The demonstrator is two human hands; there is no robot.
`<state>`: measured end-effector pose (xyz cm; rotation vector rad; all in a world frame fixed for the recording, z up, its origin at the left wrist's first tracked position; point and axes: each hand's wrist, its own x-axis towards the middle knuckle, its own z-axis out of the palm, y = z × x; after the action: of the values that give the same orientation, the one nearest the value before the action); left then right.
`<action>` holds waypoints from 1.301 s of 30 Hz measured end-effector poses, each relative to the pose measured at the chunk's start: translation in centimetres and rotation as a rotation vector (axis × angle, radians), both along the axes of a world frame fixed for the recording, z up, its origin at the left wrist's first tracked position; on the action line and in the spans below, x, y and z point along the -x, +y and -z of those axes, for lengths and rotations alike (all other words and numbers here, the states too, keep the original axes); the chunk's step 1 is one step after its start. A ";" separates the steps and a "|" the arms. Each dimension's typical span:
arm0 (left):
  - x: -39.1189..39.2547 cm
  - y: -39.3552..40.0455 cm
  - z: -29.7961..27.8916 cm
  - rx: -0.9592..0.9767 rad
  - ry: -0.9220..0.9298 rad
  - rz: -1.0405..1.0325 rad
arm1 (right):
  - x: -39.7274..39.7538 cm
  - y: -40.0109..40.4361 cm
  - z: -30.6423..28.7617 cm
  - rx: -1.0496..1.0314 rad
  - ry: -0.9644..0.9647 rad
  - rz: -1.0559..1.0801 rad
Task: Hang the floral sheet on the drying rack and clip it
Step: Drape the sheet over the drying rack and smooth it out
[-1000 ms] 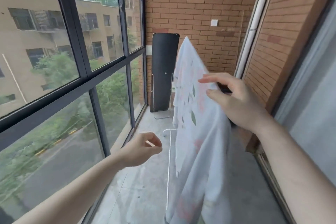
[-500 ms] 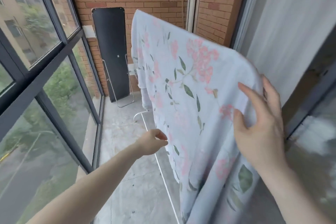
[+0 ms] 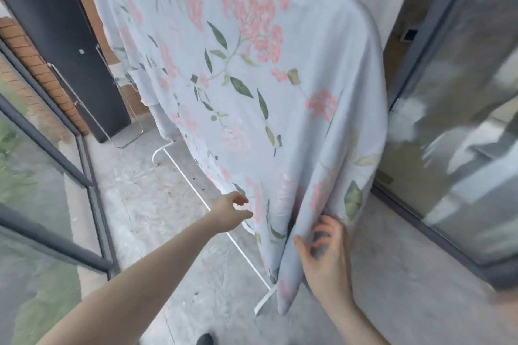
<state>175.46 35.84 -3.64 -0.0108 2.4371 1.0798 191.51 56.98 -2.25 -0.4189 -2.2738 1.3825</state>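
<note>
Head view: sheet (image 3: 252,70) hangs draped over the top of the rack (image 3: 213,213); only the rack's white base bars show.
Done: hanging, as far as can be judged.
Left: straightening the lower folds, then clipping; no clip is visible.
Left hand (image 3: 231,211): fingers loosely spread, reaching at the sheet's lower edge, gripping nothing.
Right hand (image 3: 326,255): fingers curled round a bunched fold at the near bottom corner.
</note>
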 end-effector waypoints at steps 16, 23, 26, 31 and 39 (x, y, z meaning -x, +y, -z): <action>2.5 3.7 -6.4 0.072 0.833 0.404 | 3.2 -2.7 8.2 -0.222 -0.351 0.318; 3.3 1.3 -3.3 0.245 0.690 0.460 | 3.7 -2.9 10.9 -0.241 -0.612 0.239; 2.9 0.8 -2.0 0.285 0.622 0.486 | 3.6 -3.0 12.3 -0.302 -0.737 0.212; 2.5 0.1 -0.3 0.329 0.554 0.481 | 3.6 -4.0 14.8 -0.335 -0.863 0.188; 3.5 -0.1 1.1 0.438 0.423 0.534 | 4.8 -4.7 15.4 -0.386 -1.059 0.092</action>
<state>171.98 35.73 -4.71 0.7479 2.7520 0.3249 186.71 52.32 -17.65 -1.3286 -3.1642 0.6621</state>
